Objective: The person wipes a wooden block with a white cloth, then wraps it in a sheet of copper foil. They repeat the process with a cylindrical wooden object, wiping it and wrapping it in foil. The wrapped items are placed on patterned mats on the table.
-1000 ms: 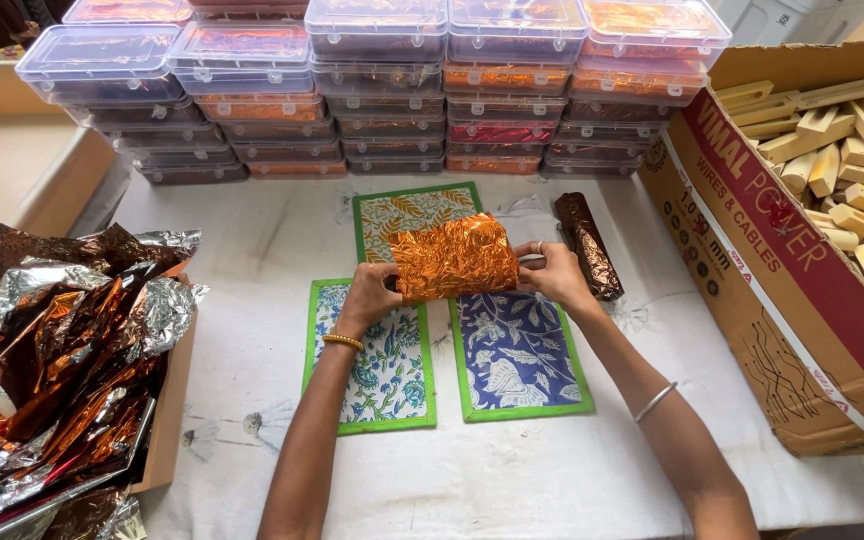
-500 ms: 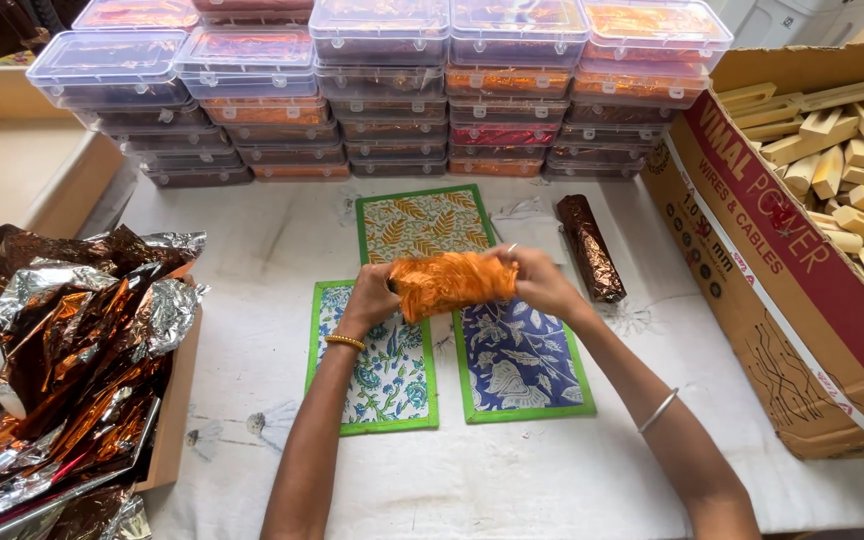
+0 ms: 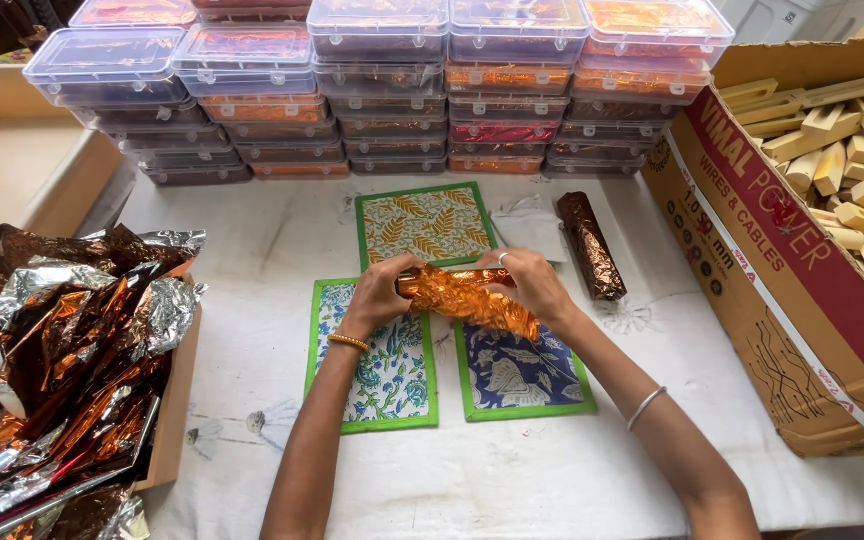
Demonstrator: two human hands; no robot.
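We see an orange foil roll (image 3: 472, 298) held above the counter (image 3: 252, 290), over the gap between two printed mats. Its long axis runs roughly left to right, tilted: the left end sits higher, the right end dips toward us and the blue mat (image 3: 522, 370). The foil is crinkled, loose at the lower right.

Left hand (image 3: 377, 295) grips the roll's left end, fingers curled over the top, thumb underneath, clenched on the foil. Right hand (image 3: 537, 285) covers the upper right part, fingers (image 3: 507, 262) bent down onto the foil, pinching it; not spread. Both hands touch the roll. A bangle on each wrist.

Below the left forearm lies a white-and-blue floral mat (image 3: 382, 370) with green border. Just beside it to the right, the blue mat, also green-edged. Behind the roll, a yellow leaf-print mat (image 3: 427, 222), partly hidden by the hands.

Right of that mat, a dark brown foil roll (image 3: 590, 245) lies on the counter, long axis running away from us, apart from the hands.

At the back, stacks of clear lidded boxes (image 3: 382, 90) in a row. Far left, a heap of loose foil sheets (image 3: 52, 350), silver and copper, in a tray. Far right, a cardboard carton (image 3: 782, 280) holding pale wooden sticks (image 3: 852, 150).
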